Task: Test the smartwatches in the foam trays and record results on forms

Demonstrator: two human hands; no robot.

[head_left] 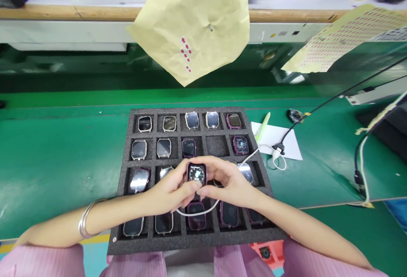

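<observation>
A smartwatch case (196, 172) with a purple frame and a lit dial is held over the middle of a dark foam tray (197, 243). My left hand (174, 187) grips it from the left, thumb at the screen's lower edge. From the other side my right hand (232, 182) has its fingers closed round it, its thumb also near the lower edge. A white cable (199, 214) loops below my hands and shows again at the right; whether it joins the watch is hidden. Several strapless watches, such as a purple one (241, 145), lie in the tray's compartments.
Right of the tray, a green pen (263, 127) lies on white paper (291, 146), near a cable connector (278, 149). Black cable (337, 94) runs up to the right. Yellow sheets (203, 22) hang from the shelf edge. An orange-red container (276, 251) is below the tray.
</observation>
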